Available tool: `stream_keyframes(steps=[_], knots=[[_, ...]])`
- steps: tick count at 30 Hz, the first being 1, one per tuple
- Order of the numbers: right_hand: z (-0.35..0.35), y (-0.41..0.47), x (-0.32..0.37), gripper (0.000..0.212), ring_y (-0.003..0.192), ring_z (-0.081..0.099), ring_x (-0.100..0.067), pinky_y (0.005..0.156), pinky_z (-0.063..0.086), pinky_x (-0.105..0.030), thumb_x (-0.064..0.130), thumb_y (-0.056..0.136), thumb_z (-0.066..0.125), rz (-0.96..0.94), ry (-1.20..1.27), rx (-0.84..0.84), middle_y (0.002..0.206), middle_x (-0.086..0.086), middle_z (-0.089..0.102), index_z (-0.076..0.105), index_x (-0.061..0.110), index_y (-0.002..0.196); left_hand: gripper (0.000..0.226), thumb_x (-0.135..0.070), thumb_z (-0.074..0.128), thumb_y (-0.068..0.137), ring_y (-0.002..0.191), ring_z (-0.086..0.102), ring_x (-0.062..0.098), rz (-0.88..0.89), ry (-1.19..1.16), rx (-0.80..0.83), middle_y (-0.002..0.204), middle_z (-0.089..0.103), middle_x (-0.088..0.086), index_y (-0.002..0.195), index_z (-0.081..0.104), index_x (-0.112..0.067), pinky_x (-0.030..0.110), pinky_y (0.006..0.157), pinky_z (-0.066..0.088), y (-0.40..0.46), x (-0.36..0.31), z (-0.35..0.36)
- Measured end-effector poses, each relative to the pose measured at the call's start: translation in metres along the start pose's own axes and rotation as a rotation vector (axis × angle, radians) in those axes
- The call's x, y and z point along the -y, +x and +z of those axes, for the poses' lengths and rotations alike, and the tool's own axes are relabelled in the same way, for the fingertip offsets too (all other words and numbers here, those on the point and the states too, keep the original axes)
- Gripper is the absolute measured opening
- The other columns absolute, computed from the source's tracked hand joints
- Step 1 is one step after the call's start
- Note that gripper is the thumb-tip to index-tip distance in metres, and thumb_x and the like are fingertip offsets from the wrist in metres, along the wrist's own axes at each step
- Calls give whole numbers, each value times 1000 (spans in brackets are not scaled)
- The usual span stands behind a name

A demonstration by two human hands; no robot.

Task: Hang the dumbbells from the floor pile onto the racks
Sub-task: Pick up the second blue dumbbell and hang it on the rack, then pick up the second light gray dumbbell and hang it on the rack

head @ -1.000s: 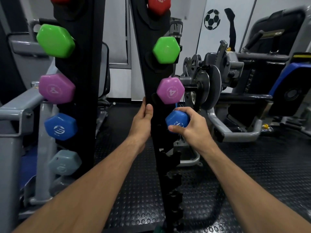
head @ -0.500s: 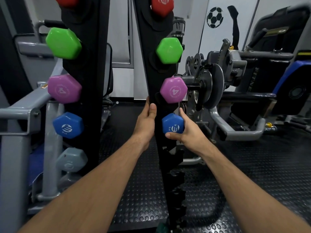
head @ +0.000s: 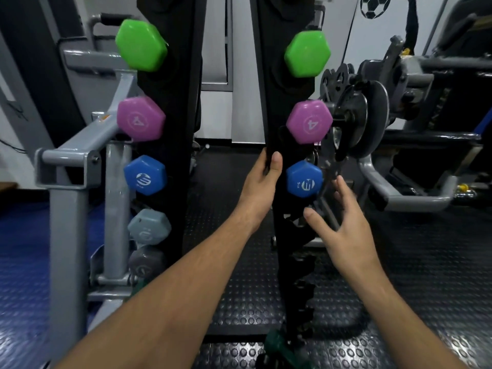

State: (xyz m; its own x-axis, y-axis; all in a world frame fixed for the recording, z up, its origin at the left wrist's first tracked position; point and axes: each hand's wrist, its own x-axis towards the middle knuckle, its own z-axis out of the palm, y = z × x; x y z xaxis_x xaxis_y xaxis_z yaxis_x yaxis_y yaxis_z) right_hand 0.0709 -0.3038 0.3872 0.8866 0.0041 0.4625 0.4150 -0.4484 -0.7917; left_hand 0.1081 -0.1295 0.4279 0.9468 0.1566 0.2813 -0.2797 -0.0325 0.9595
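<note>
Steadying the black upright rack [head: 269, 107] with the left hand [head: 262, 187] wrapped round its edge, while the right hand [head: 346, 222] hangs spread wide and holds nothing. Just above and left of those spread fingers, the blue hexagonal coated dumbbell [head: 304, 178] sits in its slot. It's marked "3", looks light but smooth-coated, so I'd grab the handle, not the head. The purple hexagonal dumbbell [head: 308, 121] above it reads "4".
</note>
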Motion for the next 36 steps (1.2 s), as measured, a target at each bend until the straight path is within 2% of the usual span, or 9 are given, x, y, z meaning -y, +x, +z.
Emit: stream_keyframes(steps=[2, 3, 6, 13, 19, 23, 29, 33, 36], knots=[[2, -26, -3, 90, 147, 31, 3, 113, 32, -11, 48, 90, 73, 11, 8, 3, 165, 17, 31, 24, 31, 164, 54, -47, 47, 104, 94, 46, -37, -12, 8, 0, 116, 54, -42, 155, 38, -30, 8, 97, 39, -17, 9, -2], [3, -39, -7, 88, 147, 31, 4, 112, 30, -11, 49, 90, 72, 25, 7, 12, 164, 18, 31, 25, 32, 163, 58, -48, 49, 103, 104, 45, -33, -44, -6, 8, 127, 55, -36, 157, 36, -28, 14, 104, 38, -25, 17, -4], [12, -74, -24, 84, 148, 33, 2, 118, 29, -25, 55, 90, 69, 71, 26, 37, 162, 18, 36, 30, 33, 161, 71, -56, 50, 100, 130, 37, -10, -111, 3, 1, 161, 38, -11, 161, 29, -27, 24, 115, 32, -54, 41, -13], [35, -128, -73, 83, 147, 38, -7, 114, 34, -26, 47, 93, 71, 290, -78, 324, 163, 11, 38, 30, 26, 162, 69, -59, 47, 100, 135, 33, -7, -330, -15, -26, 163, 32, -13, 160, 30, -29, 21, 112, 28, -131, 112, -32], [49, -158, -115, 83, 144, 44, -16, 116, 39, -34, 48, 93, 72, 463, -214, 567, 160, 0, 45, 34, 21, 161, 71, -62, 46, 99, 134, 38, -4, -506, 16, -54, 162, 37, -12, 160, 31, -28, 13, 101, 28, -194, 178, -40], [61, -180, -142, 75, 127, 52, -11, 101, 39, -24, 43, 95, 71, 563, -256, 682, 151, 1, 54, 38, 20, 159, 71, -63, 43, 100, 133, 36, -1, -636, 15, -68, 162, 37, -9, 160, 30, -28, 24, 107, 27, -230, 216, -41], [90, -219, -198, 78, 130, 57, -22, 106, 47, -35, 63, 89, 67, 639, -403, 906, 145, -1, 59, 47, 23, 153, 73, -68, 40, 98, 139, 45, 16, -901, -6, -180, 157, 44, -2, 156, 39, -24, 39, 116, 33, -283, 281, -53], [98, -240, -236, 73, 113, 60, -21, 89, 47, -30, 56, 94, 65, 681, -520, 1000, 136, -8, 63, 45, 21, 155, 56, -68, 39, 99, 125, 52, 18, -1085, -102, -277, 134, 56, -3, 134, 56, -27, 48, 118, 35, -319, 325, -48], [105, -251, -262, 73, 115, 61, -21, 97, 52, -36, 56, 92, 64, 740, -515, 1033, 135, -5, 64, 44, 25, 154, 54, -72, 39, 97, 122, 54, 21, -1219, -162, -298, 132, 57, 0, 121, 60, -29, 50, 114, 39, -342, 359, -36]])
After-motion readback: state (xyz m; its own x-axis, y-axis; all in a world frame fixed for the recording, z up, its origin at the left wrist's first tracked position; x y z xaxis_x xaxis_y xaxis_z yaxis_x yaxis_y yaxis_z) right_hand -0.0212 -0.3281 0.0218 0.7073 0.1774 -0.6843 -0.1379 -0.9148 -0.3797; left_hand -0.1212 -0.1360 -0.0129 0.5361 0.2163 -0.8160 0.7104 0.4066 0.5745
